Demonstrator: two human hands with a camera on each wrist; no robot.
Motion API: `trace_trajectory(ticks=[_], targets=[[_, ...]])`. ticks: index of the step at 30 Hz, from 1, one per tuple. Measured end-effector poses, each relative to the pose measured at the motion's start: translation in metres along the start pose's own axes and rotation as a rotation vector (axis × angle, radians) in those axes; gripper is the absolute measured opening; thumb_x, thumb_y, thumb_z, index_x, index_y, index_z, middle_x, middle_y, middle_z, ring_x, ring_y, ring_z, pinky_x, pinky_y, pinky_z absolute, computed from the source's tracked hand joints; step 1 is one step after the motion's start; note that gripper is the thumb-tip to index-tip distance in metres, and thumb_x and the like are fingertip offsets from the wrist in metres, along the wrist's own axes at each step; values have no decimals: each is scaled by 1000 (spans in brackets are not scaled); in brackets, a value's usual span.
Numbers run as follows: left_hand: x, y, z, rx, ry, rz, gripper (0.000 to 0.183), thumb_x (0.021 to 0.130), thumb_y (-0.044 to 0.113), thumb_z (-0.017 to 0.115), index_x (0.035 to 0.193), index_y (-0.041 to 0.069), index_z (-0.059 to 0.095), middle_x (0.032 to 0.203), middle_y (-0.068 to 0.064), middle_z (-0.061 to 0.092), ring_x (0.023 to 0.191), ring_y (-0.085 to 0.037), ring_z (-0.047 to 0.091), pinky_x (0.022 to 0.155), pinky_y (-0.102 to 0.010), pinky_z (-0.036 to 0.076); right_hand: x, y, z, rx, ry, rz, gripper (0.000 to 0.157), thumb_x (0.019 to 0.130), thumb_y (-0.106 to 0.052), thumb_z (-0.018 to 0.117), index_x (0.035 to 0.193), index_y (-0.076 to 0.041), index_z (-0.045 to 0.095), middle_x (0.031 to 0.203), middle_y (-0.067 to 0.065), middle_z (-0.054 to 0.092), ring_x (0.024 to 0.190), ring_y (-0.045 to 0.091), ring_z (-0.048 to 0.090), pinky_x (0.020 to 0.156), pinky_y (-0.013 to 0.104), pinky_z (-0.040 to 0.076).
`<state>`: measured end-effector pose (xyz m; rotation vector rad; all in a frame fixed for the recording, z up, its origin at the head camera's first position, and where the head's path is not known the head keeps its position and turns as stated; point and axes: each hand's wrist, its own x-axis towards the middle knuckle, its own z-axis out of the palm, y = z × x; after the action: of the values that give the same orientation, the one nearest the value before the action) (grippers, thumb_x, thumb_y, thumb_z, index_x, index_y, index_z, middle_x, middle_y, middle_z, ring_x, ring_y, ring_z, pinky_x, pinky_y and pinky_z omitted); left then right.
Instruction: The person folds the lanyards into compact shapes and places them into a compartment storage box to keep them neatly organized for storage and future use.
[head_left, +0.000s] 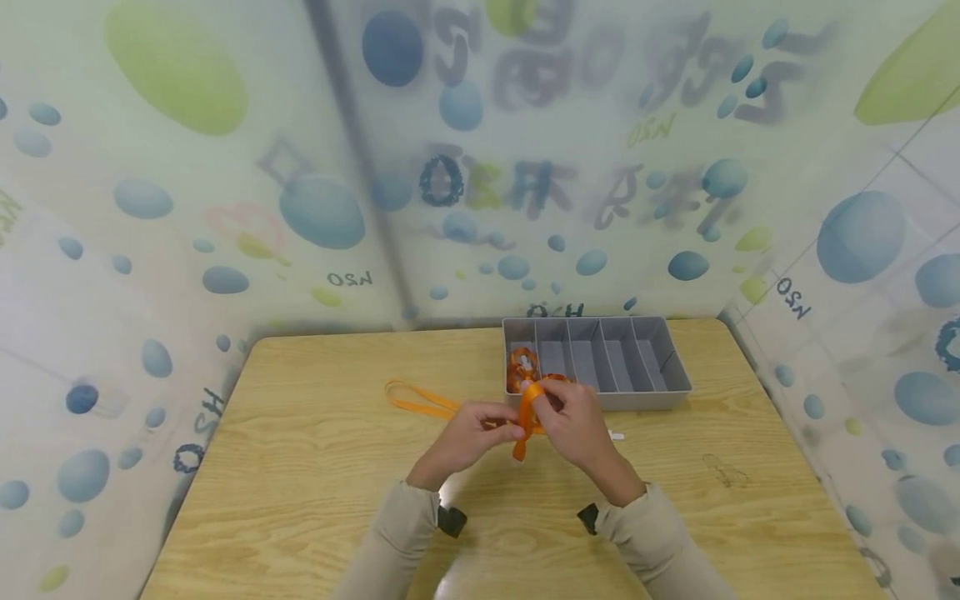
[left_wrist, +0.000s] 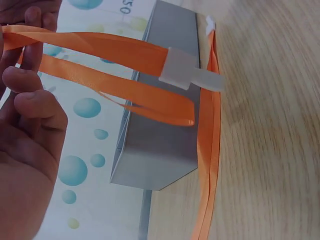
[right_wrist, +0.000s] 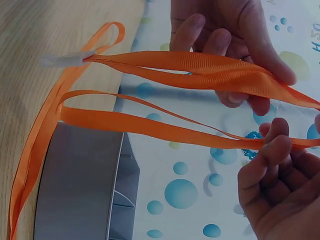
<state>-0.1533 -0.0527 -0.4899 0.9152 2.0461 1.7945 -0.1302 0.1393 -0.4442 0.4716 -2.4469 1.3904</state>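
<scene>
My left hand [head_left: 476,432] and right hand [head_left: 573,421] hold a folded orange lanyard [head_left: 534,393] between them, in front of the grey tray [head_left: 637,401]. The fingers of both are curled on its ribbon. From the held lanyard [left_wrist: 110,47] a white plastic clip [left_wrist: 177,68] hangs in the left wrist view, beside a ribbon loop. Another orange lanyard [head_left: 416,404] lies stretched across the table below the hands. Its white end [head_left: 617,436] pokes out to the right. In the tray's left compartment sits a bundled orange lanyard [head_left: 522,367].
The tray stands at the table's back edge against a patterned curtain [head_left: 465,250] and has several narrow compartments. More orange ribbon [head_left: 557,377] shows in the second compartment, partly behind the right hand. The wooden table [head_left: 315,492] spreads out on both sides.
</scene>
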Motion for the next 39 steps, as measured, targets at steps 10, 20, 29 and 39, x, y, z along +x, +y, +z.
trace_trajectory(ticks=[10,20,29,39], targets=[[0,-7,7,40,-10,17,10,90,11,72,95,2,74,87,-8,69,70,-7,54,59,-22,49,3,-5,-2,23,-27,27,21,95,-6,56,84,-3,74,57,-9,49,48,5,41,45,23,36],[0,-5,10,45,146,-35,20,82,10,82,99,7,71,86,-3,66,67,-8,50,55,-19,39,3,-7,-4,52,-24,25,22,97,-9,57,84,-4,74,64,-1,60,52,7,49,49,24,46],[1,-11,10,86,207,17,55,78,8,84,129,8,61,85,-9,63,65,-10,48,57,-21,40,3,-10,-4,80,-35,34,24,100,-12,57,85,-3,73,65,1,62,52,8,52,50,26,49],[9,-15,7,238,181,107,39,77,10,86,113,4,74,87,-4,59,70,-12,48,59,-22,44,1,-13,-5,105,-63,19,24,98,-8,54,84,-2,72,60,4,59,49,6,47,47,25,43]])
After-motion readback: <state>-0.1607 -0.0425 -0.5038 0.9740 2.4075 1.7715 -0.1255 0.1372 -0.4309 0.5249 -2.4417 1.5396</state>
